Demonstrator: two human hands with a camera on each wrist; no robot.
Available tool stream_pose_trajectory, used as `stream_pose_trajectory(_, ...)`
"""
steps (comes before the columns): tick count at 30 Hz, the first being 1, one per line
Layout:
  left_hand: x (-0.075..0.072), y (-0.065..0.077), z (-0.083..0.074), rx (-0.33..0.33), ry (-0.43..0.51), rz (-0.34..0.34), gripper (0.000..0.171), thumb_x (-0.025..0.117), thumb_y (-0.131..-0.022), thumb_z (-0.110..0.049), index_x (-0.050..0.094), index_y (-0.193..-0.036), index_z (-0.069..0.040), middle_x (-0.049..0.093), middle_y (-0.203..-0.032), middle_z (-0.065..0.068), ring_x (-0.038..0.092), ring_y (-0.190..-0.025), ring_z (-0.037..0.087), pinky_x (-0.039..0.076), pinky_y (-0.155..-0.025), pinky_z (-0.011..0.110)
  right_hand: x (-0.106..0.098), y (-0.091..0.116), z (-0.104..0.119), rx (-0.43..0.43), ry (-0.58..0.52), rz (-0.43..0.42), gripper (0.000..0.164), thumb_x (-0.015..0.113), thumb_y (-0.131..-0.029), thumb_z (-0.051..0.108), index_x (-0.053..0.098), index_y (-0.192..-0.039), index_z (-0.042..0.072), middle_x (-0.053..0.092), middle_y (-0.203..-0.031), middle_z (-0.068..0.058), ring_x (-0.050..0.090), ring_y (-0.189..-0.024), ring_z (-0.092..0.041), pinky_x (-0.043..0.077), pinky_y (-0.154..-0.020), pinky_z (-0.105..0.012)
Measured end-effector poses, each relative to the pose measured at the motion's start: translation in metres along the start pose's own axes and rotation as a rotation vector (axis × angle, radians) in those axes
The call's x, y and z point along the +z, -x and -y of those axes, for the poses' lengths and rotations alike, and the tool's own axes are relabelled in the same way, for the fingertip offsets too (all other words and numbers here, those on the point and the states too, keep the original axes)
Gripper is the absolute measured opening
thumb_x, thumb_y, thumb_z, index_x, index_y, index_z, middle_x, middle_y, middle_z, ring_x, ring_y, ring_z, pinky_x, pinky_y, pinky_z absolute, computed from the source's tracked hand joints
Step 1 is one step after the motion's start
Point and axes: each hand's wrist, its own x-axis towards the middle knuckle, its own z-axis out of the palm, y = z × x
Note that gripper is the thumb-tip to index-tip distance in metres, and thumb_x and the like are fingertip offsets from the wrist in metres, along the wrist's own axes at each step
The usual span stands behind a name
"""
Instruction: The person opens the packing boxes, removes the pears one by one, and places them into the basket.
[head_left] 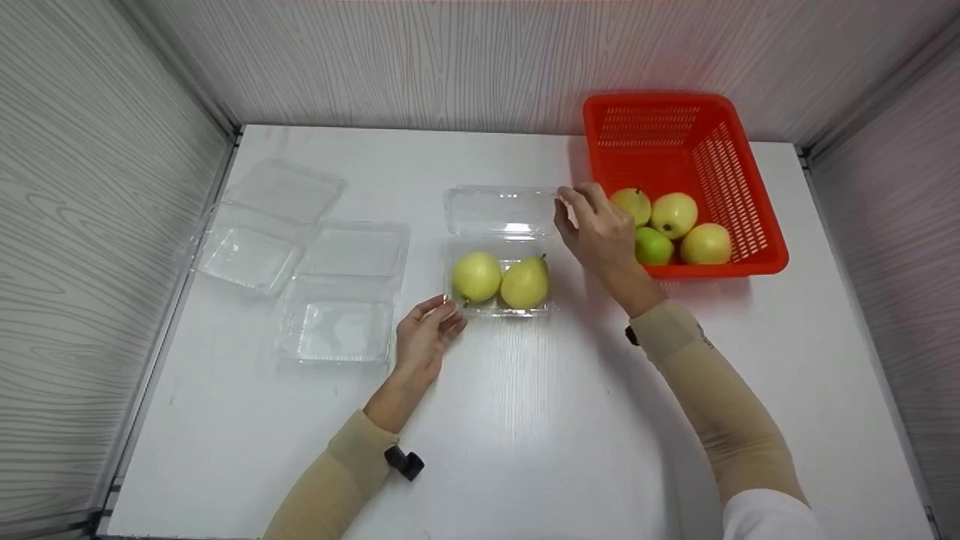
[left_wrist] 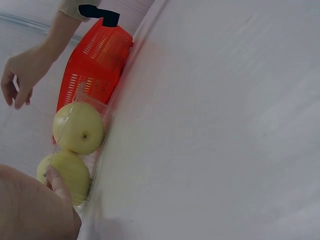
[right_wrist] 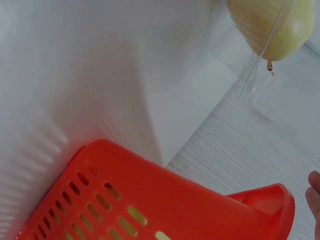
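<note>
A clear hinged plastic box [head_left: 517, 311] lies on the table with its lid [head_left: 499, 212] raised at the back. Two yellow-green pears [head_left: 477, 277] sit side by side in its base, the right one with its stem up. My left hand [head_left: 424, 337] pinches the near left corner of the base, thumb over the rim beside a pear [left_wrist: 70, 172]. At the lid's right edge, the curled fingers of my right hand [head_left: 600, 229] grip the corner. The right wrist view catches only fingertips [right_wrist: 314, 192] at its edge, with a pear [right_wrist: 275, 30] behind clear plastic.
A red perforated basket [head_left: 761, 225] stands at the back right, close beside my right hand, with several yellow-green fruits [head_left: 675, 215] and a greener one [head_left: 653, 246] inside. Two more clear boxes, one nearer [head_left: 345, 330] and one farther back [head_left: 247, 259], lie opened on the left.
</note>
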Motion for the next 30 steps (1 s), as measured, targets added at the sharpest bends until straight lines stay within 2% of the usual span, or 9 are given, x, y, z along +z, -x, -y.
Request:
stream_pose_trajectory(6, -0.001, 0.001, 0.000, 0.004, -0.017, 0.016, 0.025, 0.064, -0.102, 0.001, 0.056, -0.125, 0.003, 0.065, -0.098, 0.004, 0.070, -0.084, 0.015, 0.067, -0.082, 0.025, 0.010, -0.010, 0.003, 0.126, 0.008, 0.063, 0.008, 0.074, -0.095, 0.008, 0.073, -0.101, 0.003, 0.070, -0.092, -0.016, 0.070, -0.066, -0.029, 0.061, -0.051, -0.038)
stream_pose_trajectory(12, -0.001, 0.001, 0.001, 0.004, 0.012, -0.004, 0.024, 0.064, -0.101, 0.004, 0.057, -0.123, 0.005, 0.067, -0.094, 0.004, 0.070, -0.078, 0.013, 0.067, -0.078, 0.025, 0.019, -0.020, 0.000, 0.241, 0.020, 0.212, 0.014, 0.067, -0.102, 0.013, 0.072, -0.110, 0.003, 0.069, -0.101, -0.019, 0.073, -0.077, -0.034, 0.066, -0.063, -0.042)
stream_pose_trajectory(19, 0.001, 0.000, 0.002, 0.008, 0.019, -0.017, 0.024, 0.065, -0.100, 0.004, 0.057, -0.122, 0.005, 0.067, -0.093, 0.004, 0.070, -0.077, 0.013, 0.067, -0.077, 0.025, 0.030, -0.032, -0.001, 0.415, 0.029, 0.365, 0.019, 0.065, -0.104, 0.015, 0.071, -0.119, 0.004, 0.069, -0.113, -0.020, 0.072, -0.086, -0.039, 0.068, -0.075, -0.047)
stream_pose_trajectory(25, 0.000, 0.000, 0.003, 0.005, 0.017, -0.015, 0.024, 0.065, -0.099, 0.005, 0.058, -0.121, 0.004, 0.068, -0.093, 0.004, 0.071, -0.076, 0.013, 0.067, -0.078, 0.025, 0.040, -0.041, -0.002, 0.498, 0.076, 0.475, 0.022, 0.062, -0.106, 0.019, 0.070, -0.123, 0.006, 0.068, -0.121, -0.019, 0.072, -0.090, -0.038, 0.068, -0.087, -0.046)
stream_pose_trajectory(30, -0.001, 0.002, 0.002, 0.004, 0.020, -0.003, 0.026, 0.065, -0.100, 0.004, 0.056, -0.125, 0.005, 0.067, -0.098, 0.006, 0.070, -0.079, 0.013, 0.067, -0.080, 0.025, 0.051, -0.048, -0.005, 0.519, 0.131, 0.567, 0.026, 0.060, -0.107, 0.021, 0.069, -0.127, 0.007, 0.068, -0.124, -0.019, 0.072, -0.094, -0.039, 0.067, -0.092, -0.046)
